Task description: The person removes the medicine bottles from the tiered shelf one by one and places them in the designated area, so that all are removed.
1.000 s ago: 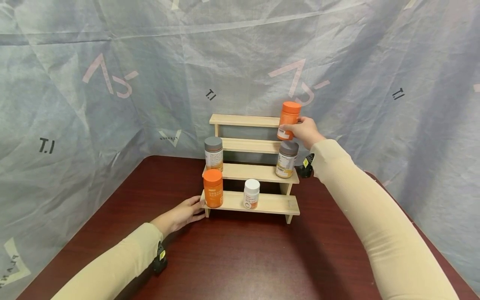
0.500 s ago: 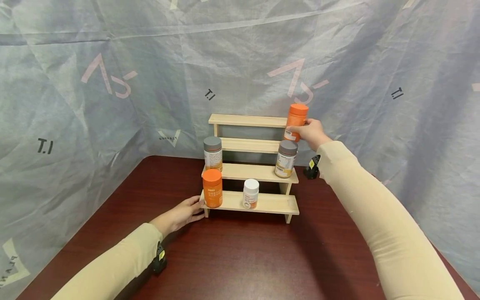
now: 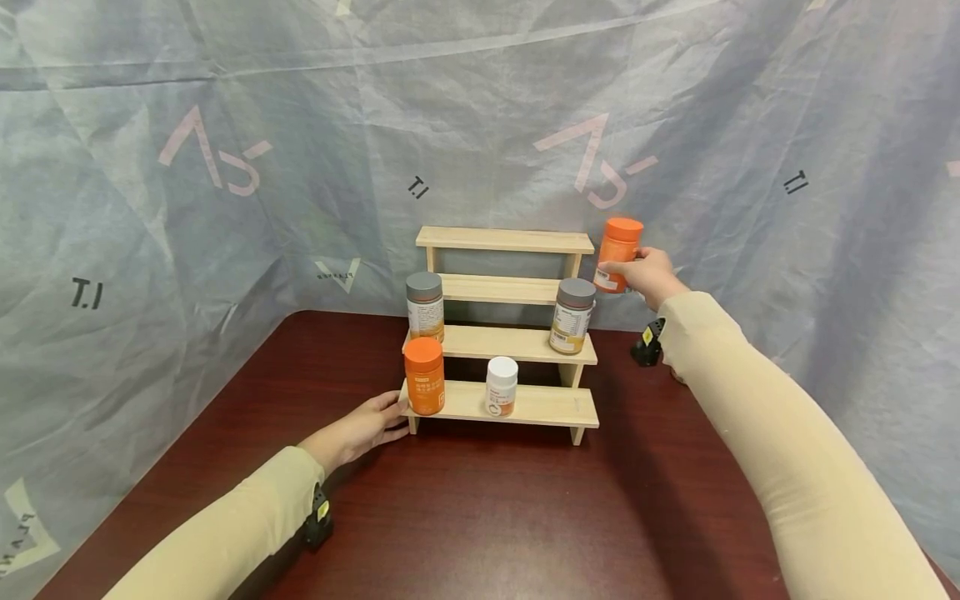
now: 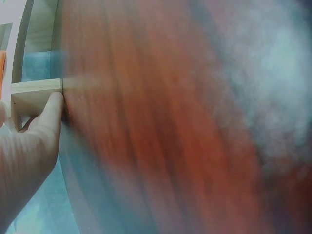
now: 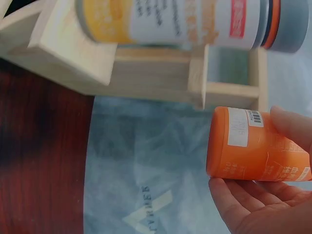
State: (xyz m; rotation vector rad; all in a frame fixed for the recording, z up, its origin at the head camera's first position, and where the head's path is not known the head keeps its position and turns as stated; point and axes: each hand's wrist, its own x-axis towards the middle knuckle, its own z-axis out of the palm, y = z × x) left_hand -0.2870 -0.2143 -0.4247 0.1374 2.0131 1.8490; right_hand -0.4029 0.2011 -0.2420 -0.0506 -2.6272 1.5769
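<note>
My right hand holds an orange jar in the air, right of the top step of a stepped wooden display rack. In the right wrist view the orange jar lies between thumb and fingers, apart from the rack. My left hand grips the left end of the lowest step; in the left wrist view a finger lies along the wood's end. Another orange jar and a small white bottle stand on the lowest step. Grey-lidded jars stand at its second step's left and right.
The rack stands on a dark red-brown table. A grey printed cloth hangs behind and at the sides. Part of a small object shows behind the right sleeve; its kind is hidden.
My right hand has carried the orange jar to the right and slightly down, away from the rack's top step, whose right end now shows. The left hand stays in place.
</note>
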